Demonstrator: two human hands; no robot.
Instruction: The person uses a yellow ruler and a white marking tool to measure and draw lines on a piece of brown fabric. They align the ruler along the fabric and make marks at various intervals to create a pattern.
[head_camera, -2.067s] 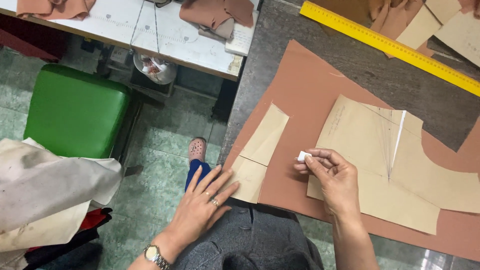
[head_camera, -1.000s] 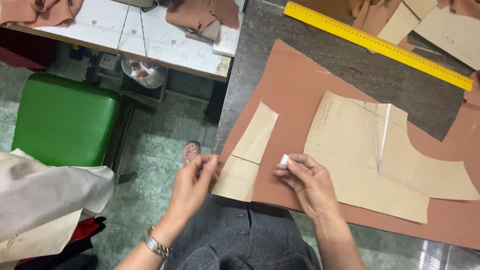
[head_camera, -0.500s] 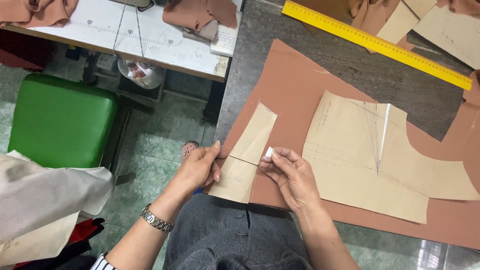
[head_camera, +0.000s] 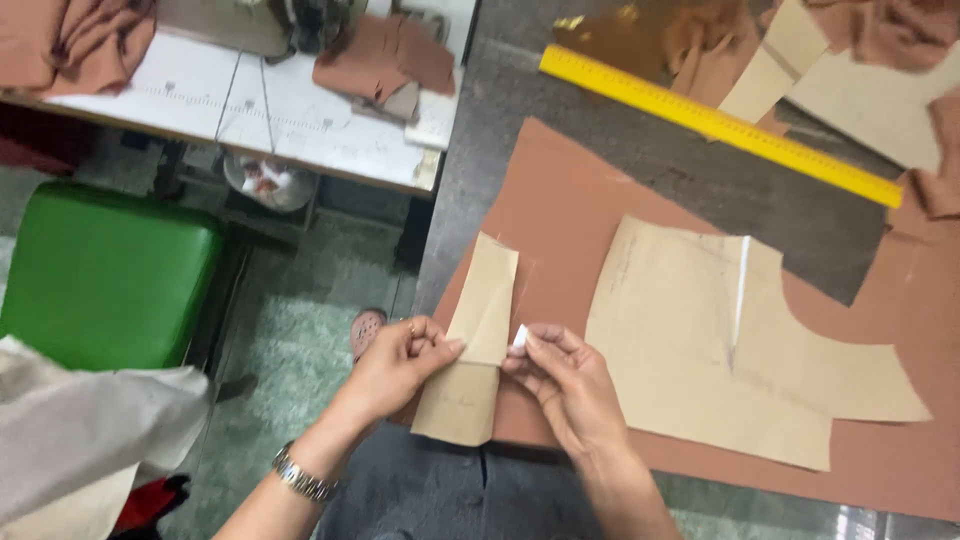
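A narrow tan paper pattern piece (head_camera: 478, 340) lies over the near left edge of a brown fabric sheet (head_camera: 560, 215). My left hand (head_camera: 400, 365) pinches the piece at its left side, about halfway along. My right hand (head_camera: 560, 385) touches its right side and holds a small white piece of chalk (head_camera: 519, 337) between thumb and fingers. A larger tan pattern piece (head_camera: 720, 340) lies on the fabric to the right, untouched.
A long yellow ruler (head_camera: 715, 122) lies diagonally at the back of the dark table (head_camera: 640, 150). More pattern pieces and brown fabric (head_camera: 860, 60) sit at the far right. To the left are a green stool (head_camera: 100, 275) and a white sewing table (head_camera: 250, 110) carrying fabric scraps.
My right hand moved left from the large pattern piece to the narrow one, carrying the chalk. My left hand rose from my lap and took hold of the narrow piece's left side.
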